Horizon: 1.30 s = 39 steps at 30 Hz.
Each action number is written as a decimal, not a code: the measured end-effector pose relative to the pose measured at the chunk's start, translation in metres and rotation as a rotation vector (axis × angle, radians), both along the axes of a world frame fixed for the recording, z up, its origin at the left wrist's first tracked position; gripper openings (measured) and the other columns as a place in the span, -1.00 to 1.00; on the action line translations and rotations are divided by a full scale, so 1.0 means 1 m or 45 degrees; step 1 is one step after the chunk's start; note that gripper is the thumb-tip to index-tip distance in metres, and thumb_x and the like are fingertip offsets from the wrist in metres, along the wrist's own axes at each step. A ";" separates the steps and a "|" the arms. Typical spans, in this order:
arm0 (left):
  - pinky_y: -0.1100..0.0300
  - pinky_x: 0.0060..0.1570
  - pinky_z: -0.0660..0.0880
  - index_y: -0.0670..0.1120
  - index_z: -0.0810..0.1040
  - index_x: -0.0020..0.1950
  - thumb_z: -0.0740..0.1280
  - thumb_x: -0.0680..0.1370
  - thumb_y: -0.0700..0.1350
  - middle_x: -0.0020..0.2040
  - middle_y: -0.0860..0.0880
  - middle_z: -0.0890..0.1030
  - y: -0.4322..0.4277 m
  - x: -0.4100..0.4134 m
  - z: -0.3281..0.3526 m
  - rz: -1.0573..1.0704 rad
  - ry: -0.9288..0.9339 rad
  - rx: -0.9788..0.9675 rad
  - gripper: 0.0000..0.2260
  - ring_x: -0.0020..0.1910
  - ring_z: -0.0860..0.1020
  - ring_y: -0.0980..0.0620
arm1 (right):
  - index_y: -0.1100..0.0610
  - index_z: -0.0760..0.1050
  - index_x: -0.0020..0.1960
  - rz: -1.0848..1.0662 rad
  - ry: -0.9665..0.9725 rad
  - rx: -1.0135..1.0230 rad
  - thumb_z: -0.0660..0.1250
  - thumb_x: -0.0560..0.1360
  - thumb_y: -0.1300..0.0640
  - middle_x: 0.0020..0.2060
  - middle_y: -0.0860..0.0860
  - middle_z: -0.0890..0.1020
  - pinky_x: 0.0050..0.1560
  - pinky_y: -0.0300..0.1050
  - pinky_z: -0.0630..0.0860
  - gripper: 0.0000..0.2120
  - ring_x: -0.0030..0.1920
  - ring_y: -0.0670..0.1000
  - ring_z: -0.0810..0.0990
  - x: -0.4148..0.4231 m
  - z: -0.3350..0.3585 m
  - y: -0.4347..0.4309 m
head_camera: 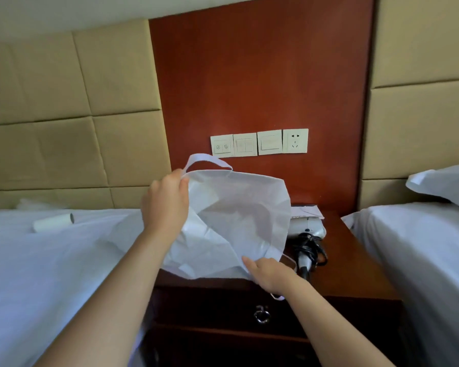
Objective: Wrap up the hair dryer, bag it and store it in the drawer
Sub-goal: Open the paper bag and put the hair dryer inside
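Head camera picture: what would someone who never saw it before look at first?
Most likely the big white bag held up in the middle, with the left hand gripping it near its top and the right hand holding its lower edge. Just behind it, a white hair dryer with its black cord bundled lies on the dark wooden nightstand.

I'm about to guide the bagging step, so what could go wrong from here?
The cord lies loosely bundled by the hair dryer on the nightstand; loops may snag on the bag going in. The left hand and right hand both hold the bag, so one must let go to lift the dryer, and the bag may collapse. The drawer is shut and will likely need a free hand too.
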<state>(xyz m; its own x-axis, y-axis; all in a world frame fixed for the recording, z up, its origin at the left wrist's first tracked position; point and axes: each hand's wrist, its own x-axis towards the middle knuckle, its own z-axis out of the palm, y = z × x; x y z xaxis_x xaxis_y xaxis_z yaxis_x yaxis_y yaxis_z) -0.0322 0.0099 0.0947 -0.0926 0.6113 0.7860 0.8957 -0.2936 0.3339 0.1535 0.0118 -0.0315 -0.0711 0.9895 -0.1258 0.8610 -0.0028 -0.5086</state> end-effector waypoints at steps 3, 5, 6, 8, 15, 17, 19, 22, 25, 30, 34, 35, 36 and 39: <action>0.05 -0.23 0.27 -0.23 0.54 0.13 0.13 0.63 -0.12 -0.07 -0.33 0.59 -0.013 0.001 0.019 -0.005 -0.075 0.094 -0.73 -0.05 0.49 -0.34 | 0.18 0.20 0.45 0.020 0.074 -0.012 -0.08 0.64 0.03 0.25 0.23 0.48 0.28 0.11 0.35 -0.56 0.23 0.20 0.45 0.008 0.002 -0.007; 0.04 -0.22 0.28 -0.22 0.55 0.16 0.13 0.63 -0.12 -0.06 -0.32 0.59 -0.019 -0.001 0.029 -0.013 -0.083 0.127 -0.72 -0.04 0.48 -0.34 | 0.24 0.43 0.25 0.022 0.057 0.022 -0.13 0.61 -0.16 0.14 0.20 0.58 0.26 0.08 0.38 -0.42 0.16 0.18 0.52 0.014 0.008 -0.014; 0.03 -0.20 0.29 -0.22 0.55 0.17 0.13 0.62 -0.12 -0.05 -0.32 0.59 -0.020 -0.003 0.032 -0.013 -0.069 0.108 -0.72 -0.03 0.48 -0.34 | 0.25 0.47 0.19 0.012 0.080 0.043 -0.13 0.59 -0.21 0.10 0.18 0.60 0.26 0.07 0.40 -0.36 0.14 0.17 0.54 0.018 0.011 -0.017; 0.03 -0.17 0.31 -0.20 0.55 0.16 0.13 0.62 -0.12 -0.02 -0.30 0.59 -0.018 -0.006 0.035 0.004 -0.007 0.008 -0.73 0.01 0.46 -0.33 | 0.22 0.51 0.17 0.029 0.120 0.113 -0.11 0.57 -0.25 0.06 0.15 0.62 0.25 0.07 0.41 -0.35 0.11 0.15 0.55 0.025 0.018 -0.023; 0.08 -0.20 0.42 0.06 0.48 -0.33 0.13 0.46 -0.35 -0.35 -0.03 0.50 -0.014 -0.006 0.026 -0.281 0.193 -0.409 -0.65 -0.24 0.45 -0.17 | 0.05 0.42 0.34 0.143 0.110 0.334 0.09 0.60 -0.03 0.29 0.03 0.52 0.25 -0.05 0.41 -0.63 0.26 0.07 0.49 0.034 0.025 -0.038; 0.13 -0.23 0.36 0.07 0.43 -0.34 0.23 0.46 -0.32 -0.42 0.05 0.39 -0.014 -0.004 0.025 -0.323 0.256 -0.488 -0.69 -0.28 0.39 -0.10 | 0.10 0.38 0.38 0.211 0.086 0.361 0.08 0.62 0.02 0.32 0.04 0.49 0.27 -0.07 0.41 -0.63 0.27 0.06 0.49 0.026 0.024 -0.037; 0.17 -0.23 0.33 0.03 0.53 -0.13 0.40 0.47 -0.16 -0.35 0.07 0.37 -0.013 0.000 0.025 -0.368 0.307 -0.579 -0.90 -0.25 0.38 -0.01 | 0.10 0.41 0.36 0.293 0.025 0.393 0.07 0.63 0.04 0.31 0.03 0.50 0.27 -0.03 0.42 -0.64 0.27 0.06 0.48 0.016 0.023 -0.031; 0.15 -0.23 0.29 0.03 0.52 -0.12 0.44 0.46 0.00 -0.33 0.06 0.34 -0.010 0.002 0.028 -0.410 0.387 -0.622 -0.87 -0.21 0.35 -0.01 | 0.07 0.40 0.36 0.337 -0.007 0.434 0.08 0.62 0.02 0.37 -0.01 0.44 0.36 -0.03 0.33 -0.64 0.37 0.03 0.37 0.000 0.017 -0.015; 0.05 -0.18 0.38 -0.05 0.53 -0.24 0.35 0.53 -0.02 -0.35 0.02 0.43 -0.009 0.000 0.034 -0.442 0.495 -0.596 -0.82 -0.20 0.37 -0.04 | 0.06 0.32 0.42 0.349 -0.065 0.505 0.08 0.62 0.00 0.46 -0.01 0.29 0.44 -0.06 0.15 -0.60 0.47 0.02 0.18 -0.017 0.012 0.000; 0.11 -0.28 0.23 -0.03 0.35 -0.39 0.26 0.58 -0.09 -0.42 0.02 0.34 -0.024 -0.007 0.046 -0.470 0.581 -0.553 -0.67 -0.32 0.32 -0.01 | -0.02 0.18 0.48 0.345 -0.182 0.527 0.04 0.62 -0.04 0.54 -0.01 0.04 0.47 -0.01 -0.09 -0.56 0.53 0.00 -0.02 -0.051 0.005 0.021; 0.11 -0.27 0.27 -0.09 0.39 -0.33 0.22 0.58 -0.09 -0.36 -0.05 0.42 -0.029 -0.024 0.059 -0.547 0.570 -0.470 -0.72 -0.32 0.35 -0.03 | -0.01 0.05 0.52 0.341 -0.199 0.461 0.01 0.61 -0.07 0.53 -0.03 0.07 0.46 0.04 -0.10 -0.50 0.52 0.01 0.00 -0.079 -0.002 0.031; 0.11 -0.28 0.27 -0.06 0.36 -0.35 0.21 0.57 -0.08 -0.37 -0.06 0.43 -0.029 -0.029 0.062 -0.546 0.551 -0.435 -0.71 -0.32 0.35 -0.03 | 0.00 0.03 0.52 0.360 -0.227 0.421 -0.01 0.60 -0.10 0.52 -0.03 0.10 0.46 0.05 -0.09 -0.48 0.52 0.02 0.01 -0.085 -0.005 0.032; 0.11 -0.30 0.25 -0.03 0.33 -0.38 0.20 0.56 -0.09 -0.38 -0.05 0.42 -0.030 -0.033 0.065 -0.545 0.509 -0.401 -0.71 -0.33 0.34 -0.03 | 0.00 0.03 0.52 0.371 -0.261 0.363 -0.03 0.57 -0.14 0.51 -0.03 0.13 0.45 0.07 -0.08 -0.45 0.52 0.04 0.02 -0.090 -0.009 0.033; 0.13 -0.31 0.19 -0.06 0.34 -0.40 0.18 0.55 -0.18 -0.41 -0.04 0.37 -0.031 -0.043 0.068 -0.496 0.319 -0.355 -0.71 -0.36 0.28 -0.01 | -0.01 0.08 0.50 0.360 -0.305 0.198 -0.02 0.59 -0.08 0.48 -0.01 0.19 0.42 0.13 -0.04 -0.50 0.49 0.13 0.07 -0.092 -0.021 0.034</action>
<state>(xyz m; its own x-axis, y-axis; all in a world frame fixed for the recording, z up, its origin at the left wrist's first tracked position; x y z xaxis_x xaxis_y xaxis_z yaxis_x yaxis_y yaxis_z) -0.0749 -0.0212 0.1628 0.3519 0.7514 0.5582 0.8005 -0.5507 0.2366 0.0613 0.0454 -0.0521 -0.3304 0.9436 -0.0224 0.9110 0.3126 -0.2689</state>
